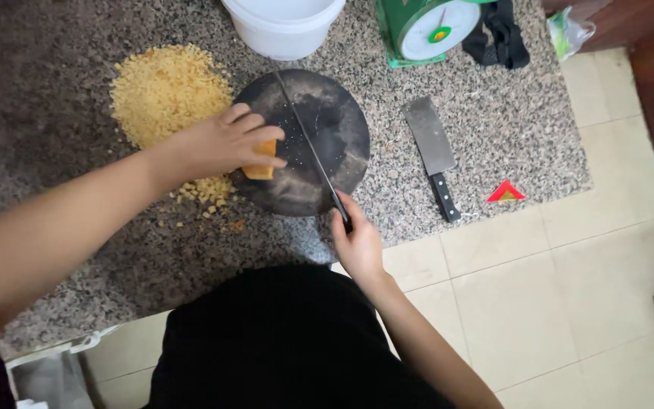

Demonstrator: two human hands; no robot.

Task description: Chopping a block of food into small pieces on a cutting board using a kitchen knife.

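My left hand [225,144] presses an orange block of food [261,160] onto the left part of a round dark cutting board [327,121]. My right hand [357,241] grips the black handle of a long knife [308,140], whose thin blade lies edge-down across the board, just right of the block. A heap of small yellow diced pieces [164,91] lies on the granite counter [493,129] left of the board, with more pieces scattered below my left hand.
A cleaver [433,155] lies on the counter right of the board. A white bucket [281,26], a green kitchen scale [425,26] and a black cloth [499,34] stand at the back. A red triangular scrap [506,192] sits near the counter edge. Tiled floor [554,288] lies below.
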